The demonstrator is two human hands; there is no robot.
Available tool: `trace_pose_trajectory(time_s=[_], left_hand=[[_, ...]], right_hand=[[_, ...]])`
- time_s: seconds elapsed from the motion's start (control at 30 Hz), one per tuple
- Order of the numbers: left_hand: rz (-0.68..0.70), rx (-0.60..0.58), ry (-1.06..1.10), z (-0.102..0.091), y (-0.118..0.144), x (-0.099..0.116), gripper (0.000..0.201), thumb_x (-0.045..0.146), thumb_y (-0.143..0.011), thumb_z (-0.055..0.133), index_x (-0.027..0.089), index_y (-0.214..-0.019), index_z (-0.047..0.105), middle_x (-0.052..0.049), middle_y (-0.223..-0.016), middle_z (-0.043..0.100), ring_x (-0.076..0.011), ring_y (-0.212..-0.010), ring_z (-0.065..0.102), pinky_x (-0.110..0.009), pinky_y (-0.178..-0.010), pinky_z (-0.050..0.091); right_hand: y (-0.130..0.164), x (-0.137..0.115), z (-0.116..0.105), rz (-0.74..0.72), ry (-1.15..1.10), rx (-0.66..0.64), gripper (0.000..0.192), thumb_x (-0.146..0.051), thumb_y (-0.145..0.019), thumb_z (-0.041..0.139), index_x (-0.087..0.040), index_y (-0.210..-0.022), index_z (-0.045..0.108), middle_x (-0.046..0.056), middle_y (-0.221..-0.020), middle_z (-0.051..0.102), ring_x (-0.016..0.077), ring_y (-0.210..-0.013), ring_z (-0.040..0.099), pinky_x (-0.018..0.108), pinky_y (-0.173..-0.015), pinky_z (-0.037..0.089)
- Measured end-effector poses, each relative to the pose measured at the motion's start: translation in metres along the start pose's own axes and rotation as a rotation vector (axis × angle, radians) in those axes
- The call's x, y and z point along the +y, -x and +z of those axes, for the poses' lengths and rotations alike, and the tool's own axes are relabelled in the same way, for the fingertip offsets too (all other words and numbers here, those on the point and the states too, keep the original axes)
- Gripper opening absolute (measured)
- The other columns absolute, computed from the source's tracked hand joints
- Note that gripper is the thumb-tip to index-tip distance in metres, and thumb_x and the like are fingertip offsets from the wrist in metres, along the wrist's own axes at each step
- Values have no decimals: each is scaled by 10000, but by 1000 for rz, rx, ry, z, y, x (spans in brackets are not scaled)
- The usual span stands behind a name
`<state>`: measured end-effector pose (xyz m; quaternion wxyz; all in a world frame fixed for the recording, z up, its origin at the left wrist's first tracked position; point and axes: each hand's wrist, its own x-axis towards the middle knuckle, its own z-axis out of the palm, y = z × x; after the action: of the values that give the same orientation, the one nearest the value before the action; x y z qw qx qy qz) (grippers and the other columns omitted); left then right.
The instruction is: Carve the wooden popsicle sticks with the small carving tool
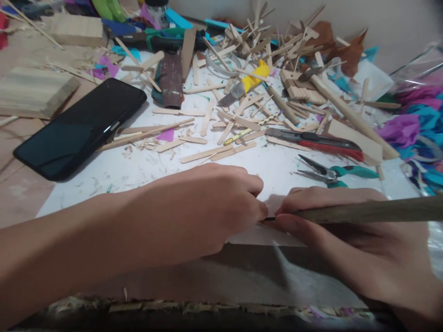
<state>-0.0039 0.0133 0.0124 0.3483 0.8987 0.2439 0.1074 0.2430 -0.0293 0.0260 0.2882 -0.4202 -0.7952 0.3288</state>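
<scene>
My right hand (374, 251) is closed around a wooden-handled tool (391, 210), its shaft running off to the right edge. A thin dark tip (270, 219) shows between my two hands. Facing it, my left hand (221, 207) has its fingers curled and pressed together close to that tip; what they grip is hidden behind the knuckles. Both hands are low over the white sheet (138, 170). Just beyond my right hand lie long-nose pliers (332, 173) with green handles, jaws apart. A red and black utility knife (314, 140) rests behind them.
At left lie a black phone (81, 127) and wooden blocks (38, 90). Craft sticks (238, 122), a yellow-handled blade (245, 85) and a hammer-like tool (353, 113) cover the middle and back. Coloured paper scraps (401, 129) pile up at right. The table's edge (194, 306) is in front.
</scene>
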Motion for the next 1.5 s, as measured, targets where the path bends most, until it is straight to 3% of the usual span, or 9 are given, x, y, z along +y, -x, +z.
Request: trace_pose_trajectory(time_s=[0.07, 0.13, 0.27, 0.43, 0.63, 0.73, 0.9, 1.23, 1.5], left_hand=[[42, -183, -3, -1, -3, 1, 296, -29, -914, 705, 215, -757, 645, 63, -819, 728, -119, -759, 686, -213, -688, 501], [35, -258, -58, -4, -5, 3, 281, -48, -894, 726, 198, -782, 649, 39, -853, 724, -144, -794, 677, -250, -685, 480], [30, -190, -121, -10, -8, 7, 222, -3, -879, 768, 195, -820, 688, 24, -872, 697, -149, -710, 603, -303, -626, 421], [3, -222, -145, -12, -8, 6, 243, -11, -909, 742, 196, -802, 675, 38, -837, 677, -129, -624, 538, -323, -587, 375], [-14, -171, -127, -10, -7, 3, 187, 55, -868, 782, 208, -832, 680, 34, -881, 699, -138, -702, 593, -301, -590, 380], [-35, -146, -130, -11, -6, 4, 224, 6, -841, 700, 206, -759, 640, 16, -876, 699, -157, -777, 623, -295, -643, 396], [-32, -59, -34, -11, -1, 2, 202, 22, -771, 574, 206, -710, 518, 15, -786, 632, -152, -713, 548, -303, -634, 355], [-185, -123, -47, -13, -9, 8, 181, 88, -742, 647, 190, -636, 542, 9, -698, 613, -145, -649, 522, -297, -591, 292], [-74, -106, -142, -12, -11, 6, 189, -2, -713, 605, 186, -715, 613, -9, -774, 655, -167, -710, 567, -299, -638, 312]], right_hand=[[0, 1, -1, -12, 19, -4, 204, -139, -1012, 706, -336, -974, 675, -72, -671, 675, 111, -441, 522, 264, -391, 401], [-1, 2, -2, -14, 34, 7, 204, -137, -1007, 714, -338, -978, 689, -74, -697, 716, 114, -472, 583, 252, -425, 453], [-2, 1, -1, -4, 23, 12, 180, -159, -1003, 724, -336, -970, 707, -70, -715, 743, 122, -504, 626, 254, -451, 481], [-3, -3, 1, 52, 35, 17, 192, -152, -995, 712, -331, -926, 707, -73, -689, 723, 124, -501, 612, 258, -457, 478], [-2, -3, -4, -68, 118, -59, 254, -66, -986, 671, -320, -984, 678, -78, -716, 718, 120, -505, 627, 248, -471, 487], [-4, -8, -4, -87, 202, -108, 221, -77, -993, 662, -291, -938, 662, -49, -762, 758, 145, -585, 696, 263, -524, 522], [-11, -16, -2, -26, 225, -166, 184, -187, -1020, 632, -250, -860, 699, 22, -758, 802, 196, -597, 744, 288, -469, 524], [-3, -12, -3, 71, 161, -115, 123, -205, -979, 744, -283, -914, 813, 33, -830, 843, 249, -672, 781, 310, -482, 548], [-8, -16, -3, 86, 140, -116, 107, -218, -965, 790, -279, -899, 847, 24, -804, 834, 212, -637, 727, 316, -548, 537]])
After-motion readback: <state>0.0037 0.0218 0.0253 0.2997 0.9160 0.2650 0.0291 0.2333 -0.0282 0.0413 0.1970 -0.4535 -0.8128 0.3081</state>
